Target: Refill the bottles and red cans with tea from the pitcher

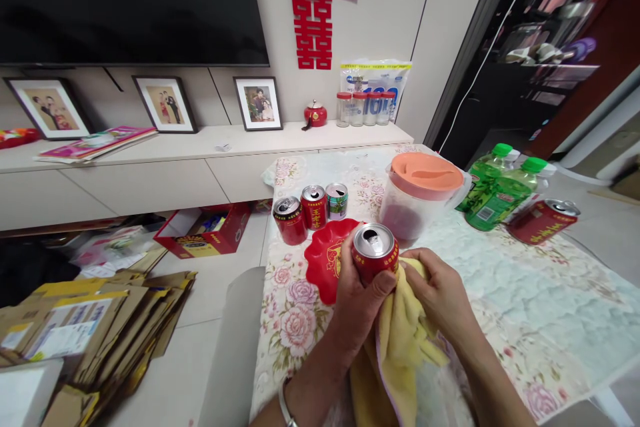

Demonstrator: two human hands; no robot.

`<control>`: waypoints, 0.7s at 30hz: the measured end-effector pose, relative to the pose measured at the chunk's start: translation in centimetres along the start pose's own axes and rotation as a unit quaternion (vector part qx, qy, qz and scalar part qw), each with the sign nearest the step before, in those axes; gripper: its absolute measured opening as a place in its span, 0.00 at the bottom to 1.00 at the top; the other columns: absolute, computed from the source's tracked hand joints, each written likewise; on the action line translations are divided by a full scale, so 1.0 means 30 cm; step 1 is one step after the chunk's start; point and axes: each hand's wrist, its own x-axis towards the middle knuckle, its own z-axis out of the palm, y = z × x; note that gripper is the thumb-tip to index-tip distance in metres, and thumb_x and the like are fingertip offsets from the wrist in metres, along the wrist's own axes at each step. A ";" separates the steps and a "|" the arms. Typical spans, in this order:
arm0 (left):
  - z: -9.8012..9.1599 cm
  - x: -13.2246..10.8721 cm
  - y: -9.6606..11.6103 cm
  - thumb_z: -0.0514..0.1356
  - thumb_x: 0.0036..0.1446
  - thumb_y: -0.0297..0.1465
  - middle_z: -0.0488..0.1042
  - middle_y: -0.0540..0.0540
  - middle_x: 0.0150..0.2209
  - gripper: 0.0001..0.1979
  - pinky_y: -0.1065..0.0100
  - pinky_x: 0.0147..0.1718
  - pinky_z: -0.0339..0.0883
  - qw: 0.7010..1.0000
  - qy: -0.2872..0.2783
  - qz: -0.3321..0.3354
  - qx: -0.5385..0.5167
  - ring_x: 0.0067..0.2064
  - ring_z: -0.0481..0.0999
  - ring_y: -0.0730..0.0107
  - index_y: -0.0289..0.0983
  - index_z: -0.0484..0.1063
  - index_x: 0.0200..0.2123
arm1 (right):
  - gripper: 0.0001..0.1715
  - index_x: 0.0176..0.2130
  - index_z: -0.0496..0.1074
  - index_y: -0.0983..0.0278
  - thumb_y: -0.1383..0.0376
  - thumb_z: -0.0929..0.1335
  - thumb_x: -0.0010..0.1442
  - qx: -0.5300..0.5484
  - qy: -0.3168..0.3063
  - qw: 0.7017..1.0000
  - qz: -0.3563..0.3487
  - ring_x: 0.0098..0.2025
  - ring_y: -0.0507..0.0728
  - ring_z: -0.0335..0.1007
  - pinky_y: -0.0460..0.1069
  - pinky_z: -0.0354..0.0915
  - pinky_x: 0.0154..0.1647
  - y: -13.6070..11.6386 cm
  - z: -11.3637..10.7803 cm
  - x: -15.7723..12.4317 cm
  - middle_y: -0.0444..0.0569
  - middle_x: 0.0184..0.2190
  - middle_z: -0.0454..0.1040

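Observation:
My left hand [353,300] is wrapped round a red drink can [375,250] whose top is opened, holding it upright above the table. In my right hand [440,283] a yellow cloth [405,333] is pinched against the can's right side, and the rest of it hangs down. Behind the can lies a red scalloped plate [320,267], partly hidden by my left hand. Just past the plate stand two opened red cans, one at the left [290,220] and one in the middle [314,208], with a green-and-white can [337,201] beside them.
A clear pitcher with an orange lid [425,177] stands behind my hands. To its right are green-capped bottles [505,193] and another red can [543,220]. A flowered cloth [295,320] covers the table. Flattened cardboard [100,313] and a red box [205,233] lie on the floor left.

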 end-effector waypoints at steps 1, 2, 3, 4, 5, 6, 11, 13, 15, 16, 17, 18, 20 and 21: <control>0.003 -0.002 0.004 0.72 0.55 0.43 0.73 0.41 0.61 0.39 0.53 0.61 0.68 1.000 -0.004 -0.013 -0.006 0.60 0.74 0.53 0.45 0.58 0.65 | 0.15 0.37 0.78 0.62 0.54 0.68 0.62 -0.011 0.009 1.000 -0.012 0.37 0.58 0.74 0.51 0.68 0.40 -0.001 0.000 -0.001 0.48 0.36 0.79; 0.007 -0.005 0.009 0.71 0.56 0.42 0.73 0.42 0.62 0.39 0.53 0.61 0.67 1.000 -0.009 -0.026 -0.011 0.61 0.74 0.54 0.45 0.57 0.66 | 0.14 0.37 0.78 0.61 0.55 0.68 0.63 -0.017 0.018 0.999 -0.024 0.39 0.58 0.75 0.51 0.68 0.42 -0.004 -0.002 -0.003 0.48 0.37 0.79; 0.011 -0.008 0.015 0.70 0.58 0.41 0.72 0.42 0.62 0.39 0.54 0.62 0.66 0.999 -0.014 -0.038 -0.014 0.62 0.73 0.54 0.46 0.56 0.67 | 0.13 0.38 0.78 0.61 0.55 0.68 0.63 -0.019 0.028 0.999 -0.035 0.40 0.58 0.75 0.51 0.67 0.43 -0.008 -0.005 -0.006 0.48 0.38 0.79; 0.014 -0.012 0.022 0.69 0.59 0.40 0.72 0.42 0.63 0.38 0.54 0.63 0.65 0.999 -0.018 -0.048 -0.012 0.63 0.72 0.55 0.46 0.55 0.67 | 0.13 0.38 0.78 0.61 0.55 0.68 0.64 -0.019 0.035 0.998 -0.045 0.41 0.57 0.75 0.51 0.67 0.44 -0.015 -0.010 -0.011 0.48 0.39 0.78; 0.017 -0.016 0.028 0.68 0.60 0.40 0.72 0.42 0.63 0.37 0.54 0.64 0.64 0.998 -0.018 -0.053 -0.004 0.64 0.71 0.55 0.46 0.55 0.68 | 0.12 0.39 0.77 0.60 0.56 0.68 0.65 -0.016 0.040 0.998 -0.052 0.41 0.57 0.75 0.51 0.67 0.44 -0.023 -0.015 -0.016 0.47 0.39 0.78; 0.018 -0.019 0.033 0.67 0.61 0.40 0.72 0.43 0.63 0.36 0.54 0.65 0.63 0.998 -0.017 -0.055 0.009 0.65 0.70 0.55 0.45 0.55 0.68 | 0.11 0.39 0.77 0.60 0.56 0.69 0.66 -0.011 0.044 0.997 -0.060 0.42 0.56 0.75 0.50 0.67 0.45 -0.032 -0.021 -0.022 0.47 0.40 0.78; 0.013 -0.019 0.030 0.67 0.60 0.40 0.69 0.42 0.66 0.37 0.50 0.67 0.60 0.997 -0.030 -0.041 0.061 0.67 0.68 0.51 0.46 0.56 0.68 | 0.06 0.41 0.77 0.59 0.60 0.70 0.67 0.010 0.077 0.991 -0.111 0.45 0.57 0.75 0.50 0.68 0.48 -0.070 -0.047 -0.051 0.47 0.43 0.78; 0.009 -0.013 0.021 0.69 0.58 0.40 0.70 0.42 0.64 0.37 0.50 0.65 0.62 0.997 -0.041 -0.023 0.064 0.65 0.70 0.51 0.46 0.58 0.66 | 0.05 0.43 0.77 0.59 0.62 0.71 0.67 0.013 0.092 0.987 -0.131 0.46 0.57 0.75 0.51 0.68 0.48 -0.081 -0.056 -0.061 0.48 0.44 0.78; 0.007 -0.007 0.013 0.71 0.55 0.40 0.72 0.43 0.61 0.36 0.51 0.64 0.65 0.997 -0.044 -0.005 0.070 0.62 0.72 0.52 0.46 0.61 0.63 | 0.05 0.44 0.77 0.59 0.63 0.71 0.67 0.015 0.106 0.983 -0.149 0.47 0.57 0.75 0.51 0.68 0.49 -0.094 -0.066 -0.070 0.48 0.45 0.77; 0.008 -0.005 0.010 0.72 0.54 0.39 0.73 0.43 0.60 0.35 0.51 0.63 0.66 0.997 -0.044 0.000 0.071 0.61 0.73 0.53 0.46 0.61 0.61 | 0.05 0.44 0.77 0.59 0.64 0.71 0.67 0.015 0.111 0.981 -0.157 0.47 0.57 0.75 0.51 0.68 0.50 -0.102 -0.071 -0.075 0.48 0.45 0.77; 0.009 -0.003 0.009 0.73 0.53 0.39 0.73 0.43 0.60 0.35 0.52 0.62 0.67 0.997 -0.044 0.002 0.069 0.61 0.74 0.53 0.45 0.62 0.60 | 0.06 0.45 0.77 0.58 0.65 0.71 0.67 0.014 0.115 0.979 -0.167 0.47 0.57 0.75 0.51 0.68 0.50 -0.112 -0.076 -0.079 0.48 0.45 0.77; 0.010 -0.002 0.009 0.73 0.53 0.39 0.74 0.43 0.59 0.36 0.52 0.61 0.67 0.997 -0.045 0.002 0.064 0.60 0.74 0.54 0.45 0.62 0.60 | 0.06 0.45 0.77 0.58 0.66 0.71 0.66 0.013 0.114 0.977 -0.177 0.48 0.57 0.75 0.51 0.68 0.50 -0.122 -0.081 -0.083 0.48 0.46 0.77; 0.015 -0.001 0.010 0.74 0.52 0.39 0.74 0.44 0.58 0.36 0.53 0.60 0.68 0.997 -0.052 0.001 0.049 0.59 0.75 0.55 0.45 0.62 0.59 | 0.08 0.46 0.77 0.58 0.68 0.71 0.66 0.008 0.104 0.973 -0.207 0.48 0.56 0.75 0.51 0.68 0.49 -0.142 -0.089 -0.088 0.49 0.47 0.76; 0.017 -0.001 0.011 0.74 0.52 0.39 0.75 0.44 0.57 0.36 0.54 0.60 0.68 0.998 -0.056 0.001 0.042 0.58 0.75 0.55 0.45 0.62 0.59 | 0.09 0.46 0.76 0.58 0.69 0.71 0.66 0.003 0.096 0.970 -0.225 0.48 0.56 0.74 0.51 0.68 0.49 -0.149 -0.091 -0.088 0.49 0.47 0.76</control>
